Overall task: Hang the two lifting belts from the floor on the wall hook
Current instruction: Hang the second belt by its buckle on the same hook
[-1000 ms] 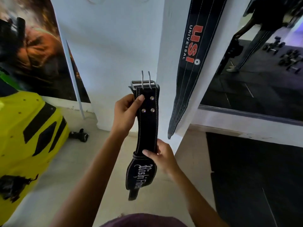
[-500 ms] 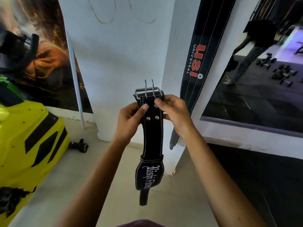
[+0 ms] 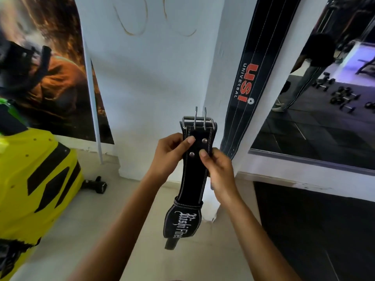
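We face a white pillar [image 3: 154, 82], a yellow machine [image 3: 34, 179] to its left and a hung belt [image 3: 253, 78] on its right. Before the pillar, our left hand [image 3: 168, 157] and right hand [image 3: 219, 171] pinch a black belt [image 3: 194, 179] just under its buckle [image 3: 199, 121], thumbs in front, the rest dangling.

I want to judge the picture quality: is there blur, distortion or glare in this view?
Head view: wide-angle bending curves the wall edges; the poster at left is smeared; the held belt and both hands, left and right, look sharp; the mirror shows a purple glow.
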The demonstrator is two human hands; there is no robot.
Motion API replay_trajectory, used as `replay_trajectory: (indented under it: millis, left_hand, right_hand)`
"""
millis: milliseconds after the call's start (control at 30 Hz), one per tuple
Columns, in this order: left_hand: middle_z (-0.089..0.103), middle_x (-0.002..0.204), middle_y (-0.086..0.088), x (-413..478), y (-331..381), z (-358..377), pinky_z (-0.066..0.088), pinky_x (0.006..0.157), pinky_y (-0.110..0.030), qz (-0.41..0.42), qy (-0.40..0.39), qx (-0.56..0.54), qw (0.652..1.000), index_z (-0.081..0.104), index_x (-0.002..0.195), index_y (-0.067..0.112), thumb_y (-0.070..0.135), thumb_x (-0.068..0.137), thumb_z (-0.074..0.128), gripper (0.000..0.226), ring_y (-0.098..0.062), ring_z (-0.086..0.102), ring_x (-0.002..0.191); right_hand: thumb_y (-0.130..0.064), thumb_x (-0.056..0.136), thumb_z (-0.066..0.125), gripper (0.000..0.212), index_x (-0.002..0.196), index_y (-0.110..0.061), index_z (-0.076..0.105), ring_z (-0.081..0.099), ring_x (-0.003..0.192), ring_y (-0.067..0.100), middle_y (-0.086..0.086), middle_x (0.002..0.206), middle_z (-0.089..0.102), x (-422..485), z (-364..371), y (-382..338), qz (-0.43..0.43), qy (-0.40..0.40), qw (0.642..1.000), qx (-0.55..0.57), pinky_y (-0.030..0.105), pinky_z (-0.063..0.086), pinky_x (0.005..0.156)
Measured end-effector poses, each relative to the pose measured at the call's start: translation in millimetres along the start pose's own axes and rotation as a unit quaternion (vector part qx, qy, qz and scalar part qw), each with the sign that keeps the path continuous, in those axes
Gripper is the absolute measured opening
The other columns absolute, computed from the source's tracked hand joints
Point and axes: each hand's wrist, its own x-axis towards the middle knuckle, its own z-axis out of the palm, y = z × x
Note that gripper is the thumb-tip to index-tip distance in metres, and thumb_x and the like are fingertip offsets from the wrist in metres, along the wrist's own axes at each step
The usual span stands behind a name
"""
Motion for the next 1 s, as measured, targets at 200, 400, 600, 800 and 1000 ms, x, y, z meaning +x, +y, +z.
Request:
replay_trajectory:
  millis: [200,400,600,800,1000]
  left_hand:
    - [0.06,0.069,0.004,-20,-38,-25,0.046,0.063,-0.033,-0.034,-0.089,0.061,0.994,0.061,0.078,0.014,0.027,0.072,0.078,0.021,-0.017,0.056,0.07]
    - [0.068,0.072,0.014,-43,-75,-49,0.054,0.065,-0.037,-0.075,-0.156,0.18,0.968,0.067,0.072,0.037,0.031,0.072,0.077,0.012,-0.008,0.065,0.069]
    - [0.04,0.056,-0.019,-6,-34,-39,0.033,0.055,-0.033,-0.026,-0.068,0.07,0.995,0.047,0.061,-0.006,0.037,0.072,0.078,0.055,-0.023,0.039,0.054]
    - [0.062,0.064,0.004,28,4,-39,0.051,0.057,-0.029,-0.009,-0.015,-0.033,0.999,0.057,0.081,0.003,0.013,0.082,0.072,0.018,-0.01,0.059,0.061]
    - [0.057,0.064,-0.007,8,-45,-44,0.046,0.055,-0.026,-0.063,-0.148,0.015,0.987,0.059,0.082,0.001,0.012,0.074,0.079,0.024,-0.019,0.052,0.061]
  right_hand:
    - [-0.022,0.092,0.065,0.014,0.085,-0.01,0.063,0.06,0.069,0.007,0.001,0.073,0.064,29,0,-34,-0.075,0.058,0.995,-0.019,0.032,0.049,0.073]
    - [-0.015,0.092,0.065,0.009,0.085,-0.009,0.064,0.06,0.064,0.0,-0.004,0.072,0.065,34,6,-38,-0.087,0.066,0.994,-0.006,0.026,0.05,0.07]
    - [-0.013,0.091,0.066,0.011,0.091,-0.002,0.065,0.062,0.073,0.015,0.013,0.077,0.066,24,25,-19,-0.053,0.06,0.997,0.0,0.038,0.052,0.072]
    - [-0.019,0.093,0.064,0.014,0.095,-0.005,0.067,0.063,0.072,0.005,0.002,0.083,0.069,26,28,-20,-0.064,0.066,0.995,-0.029,0.023,0.052,0.069]
    - [-0.014,0.092,0.064,0.014,0.079,-0.013,0.062,0.057,0.063,0.002,-0.002,0.069,0.062,31,27,-22,-0.068,0.11,0.991,-0.022,0.023,0.049,0.066]
